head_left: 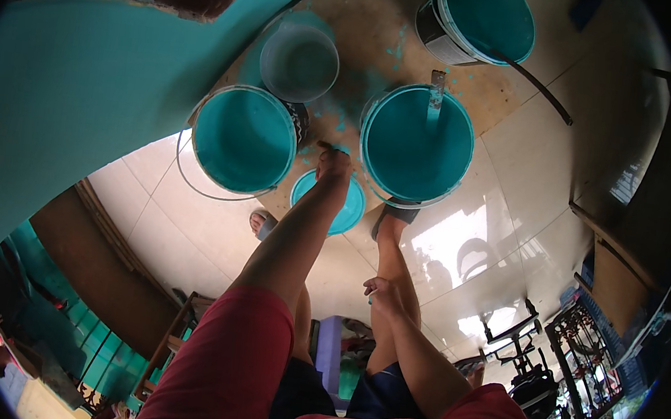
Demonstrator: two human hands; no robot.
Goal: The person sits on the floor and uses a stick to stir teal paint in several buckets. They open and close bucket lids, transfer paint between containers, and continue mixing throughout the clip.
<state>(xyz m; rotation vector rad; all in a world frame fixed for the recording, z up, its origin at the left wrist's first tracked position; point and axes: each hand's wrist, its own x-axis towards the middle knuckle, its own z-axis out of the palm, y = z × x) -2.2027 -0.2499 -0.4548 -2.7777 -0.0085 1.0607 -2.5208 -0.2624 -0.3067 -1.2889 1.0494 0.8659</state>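
My left hand [333, 163] is closed round a short, dark brown, stick-like thing [325, 145]; its kind is not clear. The hand is above the far edge of a round, teal-coated lid or shallow tub [348, 213], partly hidden by my forearm. A bucket of teal paint [245, 138] stands to its left, with a wire handle hanging at the side. Another paint bucket [413, 156] is on the right, with a paint-smeared flat stick or scraper [435, 102] leaning inside. My right hand [385, 297] is by my right knee, fingers curled in around something small and pale.
Behind the left bucket sits a translucent empty-looking tub [299, 64]. A third teal bucket [487, 18] stands far right, a dark strip [541, 92] beside it. Teal-spotted cardboard [377, 28] lies beneath. A teal wall [81, 80] curves along the left; a black metal frame [526, 365] is at right.
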